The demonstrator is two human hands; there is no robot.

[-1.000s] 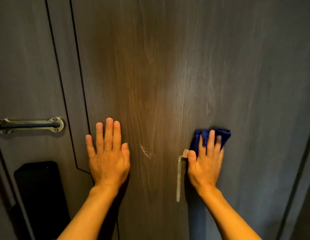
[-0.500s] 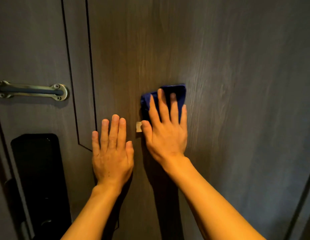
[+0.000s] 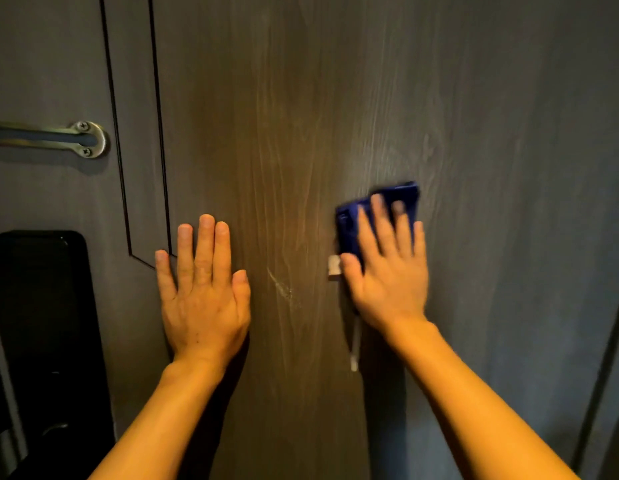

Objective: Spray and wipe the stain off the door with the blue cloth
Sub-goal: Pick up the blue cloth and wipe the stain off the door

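The dark grey-brown wood-grain door [image 3: 335,98] fills the view, lit warmly down its middle. The left hand [image 3: 204,292] lies flat against it, palm to the surface, the four fingers straight and close together and the thumb set a little apart to the right. It holds nothing.

The right hand [image 3: 387,271] is pressed flat on the folded dark blue cloth [image 3: 401,195], fingers spread and laid over the fabric, pinning it against the door. The cloth shows above and to the left of the fingers, with most of it hidden under the palm. This hand and the cloth are slightly blurred. A small white tag [image 3: 334,267] sticks out from the cloth just beside the thumb.

Between the two hands, nearer the left hand's thumb, a pale whitish smear [image 3: 282,287] marks the wood, apart from the cloth. Below the right hand a thin pale streak [image 3: 355,348] runs down the door towards the wrist's shadow; what it is cannot be told.

At far left, a brass-coloured metal latch plate with two screws [image 3: 86,138] sits on the adjoining panel, and below it a glossy black rectangular lock panel [image 3: 41,323]. Thin dark grooves [image 3: 159,133] run down the door beside the left hand's fingertips.
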